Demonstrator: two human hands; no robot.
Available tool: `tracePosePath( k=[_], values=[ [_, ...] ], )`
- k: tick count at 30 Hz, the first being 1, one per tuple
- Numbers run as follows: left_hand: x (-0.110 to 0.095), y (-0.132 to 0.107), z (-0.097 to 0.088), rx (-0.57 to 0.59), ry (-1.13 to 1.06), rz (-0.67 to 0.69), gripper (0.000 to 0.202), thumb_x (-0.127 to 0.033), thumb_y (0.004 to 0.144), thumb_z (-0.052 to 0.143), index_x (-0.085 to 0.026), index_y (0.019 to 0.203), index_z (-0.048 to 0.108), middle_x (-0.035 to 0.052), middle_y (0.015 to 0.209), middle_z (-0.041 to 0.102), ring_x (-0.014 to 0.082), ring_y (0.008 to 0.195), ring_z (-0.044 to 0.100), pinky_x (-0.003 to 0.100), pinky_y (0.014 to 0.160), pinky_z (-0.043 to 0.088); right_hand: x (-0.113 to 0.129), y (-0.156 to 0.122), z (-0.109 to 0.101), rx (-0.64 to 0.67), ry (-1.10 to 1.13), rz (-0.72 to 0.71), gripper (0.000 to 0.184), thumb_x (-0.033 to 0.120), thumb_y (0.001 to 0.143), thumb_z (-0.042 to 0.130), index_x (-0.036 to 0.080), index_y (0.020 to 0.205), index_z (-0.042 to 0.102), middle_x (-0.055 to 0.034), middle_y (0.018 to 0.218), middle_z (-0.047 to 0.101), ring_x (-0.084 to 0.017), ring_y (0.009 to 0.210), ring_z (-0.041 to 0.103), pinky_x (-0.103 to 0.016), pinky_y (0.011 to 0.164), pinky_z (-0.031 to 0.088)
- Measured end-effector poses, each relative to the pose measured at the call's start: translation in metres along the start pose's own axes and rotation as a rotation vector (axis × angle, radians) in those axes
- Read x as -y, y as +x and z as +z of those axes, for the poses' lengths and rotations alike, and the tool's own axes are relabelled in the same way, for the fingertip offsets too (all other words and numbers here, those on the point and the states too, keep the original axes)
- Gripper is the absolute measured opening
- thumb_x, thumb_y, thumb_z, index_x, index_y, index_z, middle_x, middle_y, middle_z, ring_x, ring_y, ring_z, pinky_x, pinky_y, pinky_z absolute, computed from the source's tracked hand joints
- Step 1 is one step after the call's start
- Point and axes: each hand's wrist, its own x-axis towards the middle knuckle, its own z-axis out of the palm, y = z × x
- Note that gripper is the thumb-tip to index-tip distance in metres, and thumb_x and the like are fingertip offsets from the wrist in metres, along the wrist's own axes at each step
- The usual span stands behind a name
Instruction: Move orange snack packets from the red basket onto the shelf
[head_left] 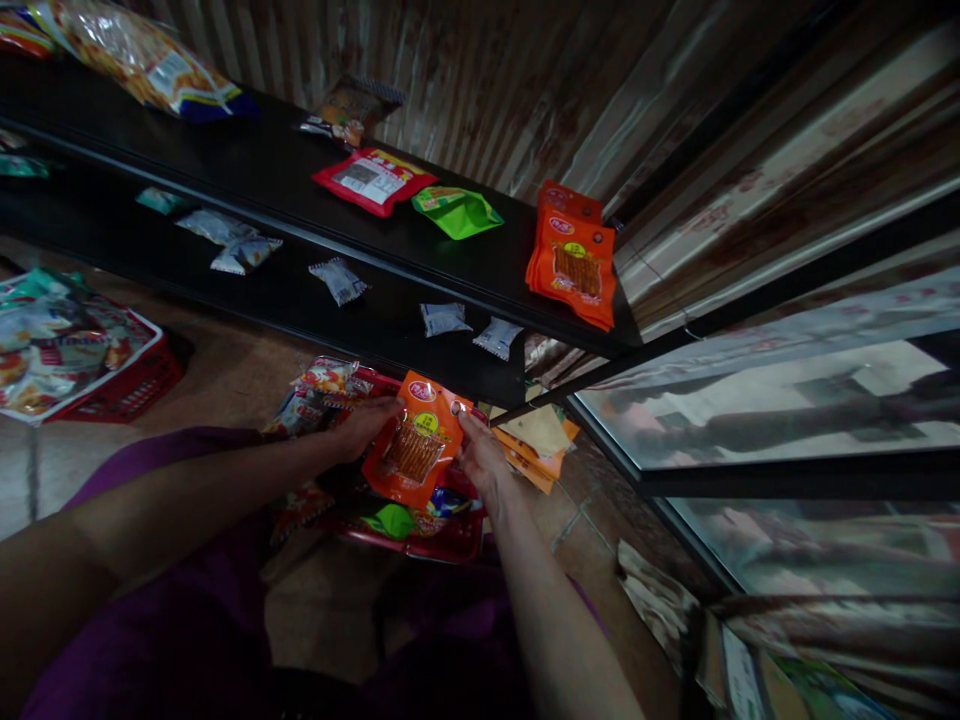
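Head view: I see the left hand (pixel 369 425) and right hand (pixel 481 455) clamped on opposite edges of an orange rectangular plastic packet (pixel 414 445), equally near, its long axis slanting forward-right between them.

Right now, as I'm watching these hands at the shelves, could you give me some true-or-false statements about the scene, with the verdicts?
1. The left hand and right hand hold one orange snack packet. True.
2. On the upper shelf, the green packet lies left of the red packet. False: it lies right of it.
3. Matching orange packets are at that shelf's right end. True.
4. The white-rimmed basket has green walls. False: they are red.
5. Something bright green shows in the basket near the hands. True.
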Motion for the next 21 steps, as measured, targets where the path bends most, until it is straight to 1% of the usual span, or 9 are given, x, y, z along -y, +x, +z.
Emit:
tracePosePath(
  k=[3,5,7,9,12,14,16,18,21],
  values=[
    [-0.005,0.001,0.001,-0.008,-0.109,-0.001,0.031,-0.043,0.077,0.065,-0.019,0.094,0.068,0.005,0.096,0.073,0.0202,0.087,0.066,0.029,0.069,0.052,0.001,0.001,0.001,-0.009,0.009,0.014,0.015,0.027,0.07,0.077,0.021,0.081,0.068,0.0007,0.075,0.075,-0.014,0.062,0.068,-0.024,0.057,0.055],
    [-0.007,0.003,0.002,-0.024,-0.124,0.024,0.032,-0.044,0.073,0.069,-0.019,0.093,0.07,0.0051,0.101,0.073,0.0218,0.093,0.065,0.03,0.074,0.052,0.002,0.0,0.003,0.01,0.02,0.018,0.014,0.027,0.07,0.076,0.021,0.081,0.069,0.0004,0.076,0.075,-0.013,0.062,0.067,-0.023,0.057,0.055],
    [-0.01,0.004,0.002,-0.037,-0.123,0.022,0.032,-0.044,0.073,0.069,-0.019,0.093,0.07,0.0053,0.105,0.072,0.0229,0.097,0.065,0.032,0.077,0.053,0.003,-0.002,0.004,0.025,0.027,0.015,0.014,0.027,0.07,0.076,0.02,0.08,0.069,0.0002,0.075,0.075,-0.013,0.061,0.067,-0.023,0.055,0.055],
    [-0.012,0.003,0.003,-0.048,-0.114,0.006,0.031,-0.043,0.076,0.066,-0.019,0.096,0.07,0.0056,0.105,0.072,0.023,0.098,0.065,0.032,0.076,0.053,0.004,-0.003,0.006,0.039,0.035,0.001,0.015,0.028,0.069,0.077,0.02,0.08,0.07,-0.0001,0.075,0.076,-0.014,0.061,0.067,-0.022,0.054,0.054],
    [-0.013,0.001,0.004,-0.085,-0.071,-0.002,0.032,-0.043,0.079,0.062,-0.017,0.097,0.069,0.0061,0.097,0.073,0.022,0.092,0.066,0.031,0.072,0.053,0.006,-0.005,0.007,0.048,0.066,-0.037,0.016,0.026,0.067,0.078,0.021,0.08,0.07,0.0002,0.077,0.076,-0.014,0.063,0.068,-0.023,0.056,0.055],
    [-0.013,0.0,0.004,-0.112,-0.049,-0.007,0.035,-0.046,0.078,0.063,-0.017,0.096,0.069,0.0056,0.09,0.073,0.0209,0.084,0.067,0.03,0.068,0.053,0.007,-0.005,0.007,0.048,0.08,-0.052,0.017,0.025,0.066,0.079,0.021,0.079,0.07,0.0004,0.077,0.076,-0.015,0.065,0.069,-0.024,0.058,0.055],
    [-0.011,0.001,0.004,-0.116,-0.065,-0.014,0.037,-0.048,0.077,0.064,-0.017,0.097,0.069,0.0052,0.085,0.073,0.0197,0.077,0.066,0.029,0.065,0.052,0.008,-0.006,0.007,0.053,0.083,-0.061,0.018,0.026,0.065,0.08,0.021,0.08,0.071,0.0003,0.078,0.076,-0.015,0.067,0.069,-0.025,0.061,0.056],
    [-0.008,0.003,0.004,-0.096,-0.12,-0.025,0.037,-0.047,0.076,0.066,-0.017,0.097,0.068,0.0049,0.082,0.072,0.0185,0.07,0.065,0.029,0.062,0.052,0.009,-0.006,0.007,0.06,0.087,-0.068,0.019,0.027,0.065,0.08,0.021,0.081,0.071,0.0002,0.079,0.076,-0.015,0.068,0.069,-0.025,0.064,0.056],
    [-0.006,0.005,0.005,-0.04,-0.244,-0.043,0.032,-0.042,0.077,0.066,-0.015,0.094,0.067,0.0048,0.075,0.071,0.0164,0.061,0.064,0.028,0.058,0.052,0.012,-0.008,0.008,0.086,0.091,-0.064,0.021,0.029,0.065,0.082,0.02,0.08,0.071,0.0006,0.078,0.076,-0.014,0.067,0.068,-0.024,0.065,0.055]
  ],
)
